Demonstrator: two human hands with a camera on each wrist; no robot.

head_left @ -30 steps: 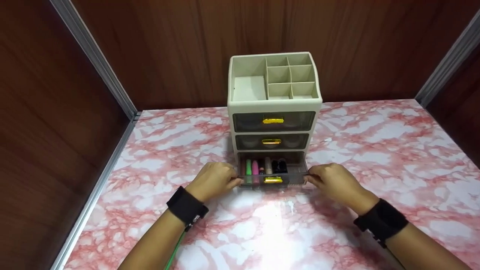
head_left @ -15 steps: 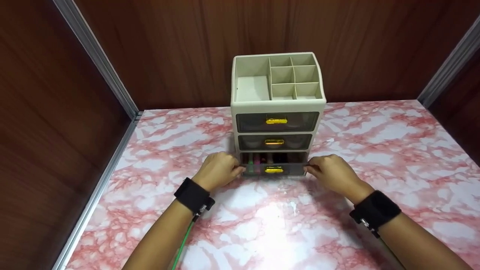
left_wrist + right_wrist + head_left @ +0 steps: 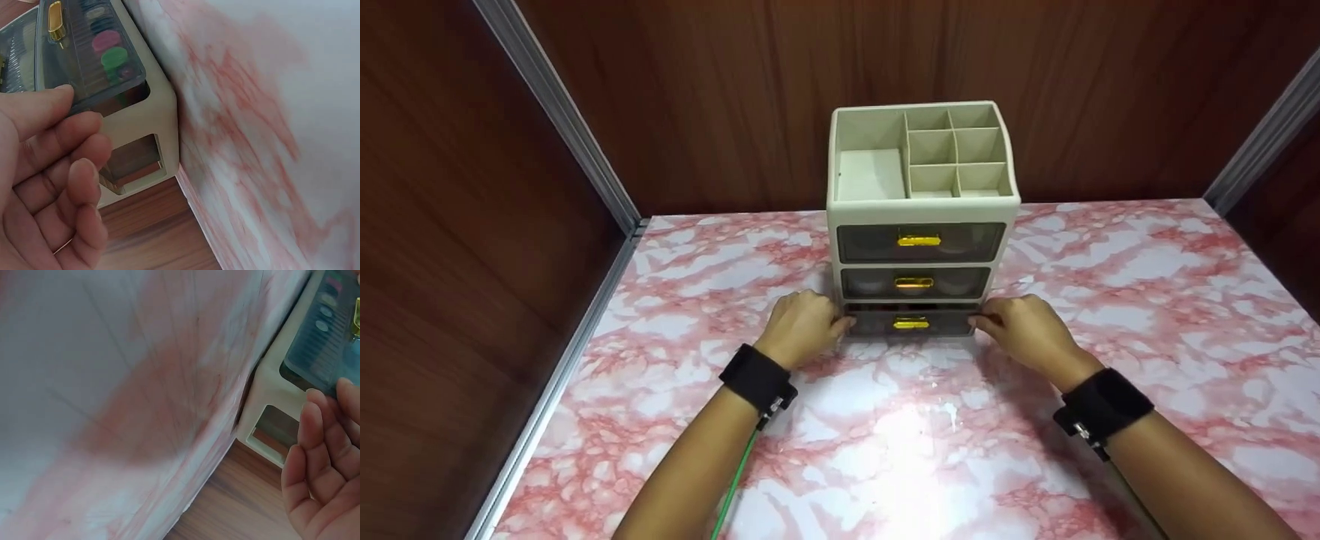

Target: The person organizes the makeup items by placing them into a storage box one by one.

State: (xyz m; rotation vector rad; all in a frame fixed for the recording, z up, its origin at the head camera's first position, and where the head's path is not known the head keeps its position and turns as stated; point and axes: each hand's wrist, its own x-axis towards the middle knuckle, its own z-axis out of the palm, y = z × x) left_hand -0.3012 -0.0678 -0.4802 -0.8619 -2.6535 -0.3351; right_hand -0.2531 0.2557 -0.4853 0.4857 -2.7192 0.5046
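Note:
A cream desktop organizer (image 3: 924,212) stands on the table, its bottom drawer (image 3: 877,325) pulled out only slightly. My left hand (image 3: 801,326) pinches the left edge of this smoky clear drawer front, thumb on its face and fingers bent beside it. At the right edge my right hand (image 3: 1027,330) does likewise. Through the drawer front in the left wrist view, a green cap (image 3: 114,58) and a pink cap (image 3: 107,40) show. Pale round ends (image 3: 322,325) of other items appear in the right wrist view.
Two upper drawers, the top one (image 3: 862,244) and the middle one (image 3: 877,283), are closed and have gold handles. The organizer's top has open compartments (image 3: 870,174). Wood-grain panels (image 3: 735,112) surround the red-and-white marbled table (image 3: 697,300). A green cable (image 3: 735,480) trails from the left wristband.
Both hands have pushed the bottom drawer inward, away from me, from well out to nearly closed. Its contents, seen from above earlier, are now mostly covered in the head view.

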